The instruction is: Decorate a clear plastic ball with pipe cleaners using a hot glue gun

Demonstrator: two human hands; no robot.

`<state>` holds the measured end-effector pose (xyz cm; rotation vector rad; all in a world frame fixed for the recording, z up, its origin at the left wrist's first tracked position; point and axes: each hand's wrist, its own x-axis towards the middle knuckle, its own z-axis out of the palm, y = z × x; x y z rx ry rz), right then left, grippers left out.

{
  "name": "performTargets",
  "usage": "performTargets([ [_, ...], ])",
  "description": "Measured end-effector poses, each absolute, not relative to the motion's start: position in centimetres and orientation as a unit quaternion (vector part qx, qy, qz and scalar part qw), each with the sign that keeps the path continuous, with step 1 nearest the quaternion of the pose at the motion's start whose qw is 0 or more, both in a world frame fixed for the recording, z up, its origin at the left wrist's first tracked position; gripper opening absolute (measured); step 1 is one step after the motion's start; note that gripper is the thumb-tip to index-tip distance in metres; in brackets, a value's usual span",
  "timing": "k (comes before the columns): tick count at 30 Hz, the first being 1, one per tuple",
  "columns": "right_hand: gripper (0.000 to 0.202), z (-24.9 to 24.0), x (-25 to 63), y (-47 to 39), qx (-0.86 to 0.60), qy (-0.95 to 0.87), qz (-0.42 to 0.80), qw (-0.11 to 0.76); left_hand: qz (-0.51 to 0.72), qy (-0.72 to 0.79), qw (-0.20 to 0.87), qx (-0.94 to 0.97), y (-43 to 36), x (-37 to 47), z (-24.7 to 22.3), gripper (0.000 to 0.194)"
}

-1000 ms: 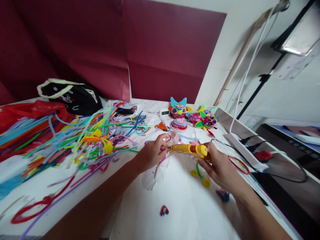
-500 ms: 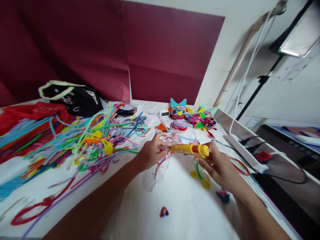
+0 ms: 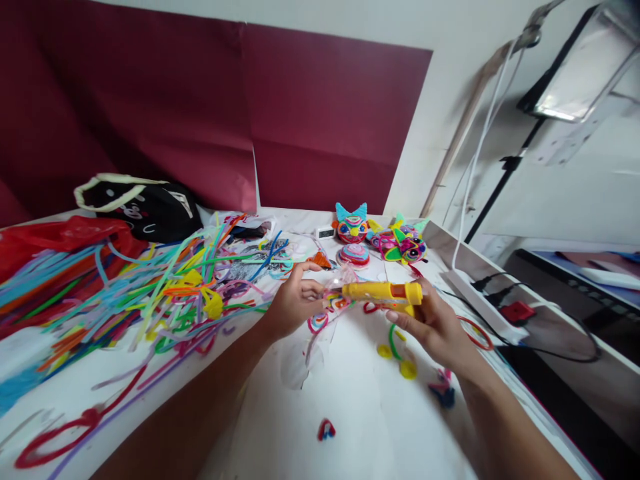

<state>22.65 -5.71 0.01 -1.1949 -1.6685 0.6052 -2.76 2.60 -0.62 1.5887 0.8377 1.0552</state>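
My right hand (image 3: 440,327) grips a yellow hot glue gun (image 3: 383,293), held level with its nozzle pointing left. The nozzle end reaches the fingers of my left hand (image 3: 297,300), which are curled round a clear plastic piece (image 3: 346,275); its exact shape is blurred. Just below these fingers, a pink, white and blue coil (image 3: 319,323) of pipe cleaner shows. A small red and blue pipe-cleaner piece (image 3: 326,430) lies nearer me on the white tabletop (image 3: 370,413). Under my right hand sits a green stem with yellow discs (image 3: 407,369).
Loose pipe cleaners (image 3: 165,287) cover the left side, beside a red plastic bag (image 3: 75,233) and a black pouch (image 3: 155,207). At the back stand a blue-eared pipe-cleaner figure (image 3: 351,223) and a colourful mask-like piece (image 3: 400,243). A power strip (image 3: 487,307) lies along the right edge.
The glue gun and both hands stay close together, with the nozzle still at my left fingers. More of the coloured coils beneath them shows now. The whole view has shifted slightly.
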Motion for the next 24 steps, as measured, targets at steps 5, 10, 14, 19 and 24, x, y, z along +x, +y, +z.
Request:
performTargets([
  [5, 0.044, 0.9, 22.7, -5.5, -0.459, -0.586, 0.366, 0.559, 0.446, 0.312, 0.583, 0.603, 3.0, -3.4, -0.4, 0.064],
  [10, 0.042, 1.3, 24.2, -5.7, -0.463, -0.564, 0.455, 0.510, 0.491, 0.274, 0.630, 0.535, 4.0, -4.7, -0.1, 0.066],
  [14, 0.040, 1.8, 24.6, -5.9, -0.459, -0.615, 0.527, 0.366, 0.519, 0.245, 0.657, 0.489, 4.9, -5.9, 0.0, 0.067],
  [19, 0.042, 1.7, 24.6, -5.5, -0.433, -0.627, 0.572, 0.303, 0.539, 0.214, 0.692, 0.429, 5.6, -7.0, -0.3, 0.073],
  [24, 0.041, 0.8, 24.7, -5.2, -0.424, -0.636, 0.588, 0.264, 0.545, 0.208, 0.699, 0.413, 6.0, -7.8, -0.8, 0.078],
])
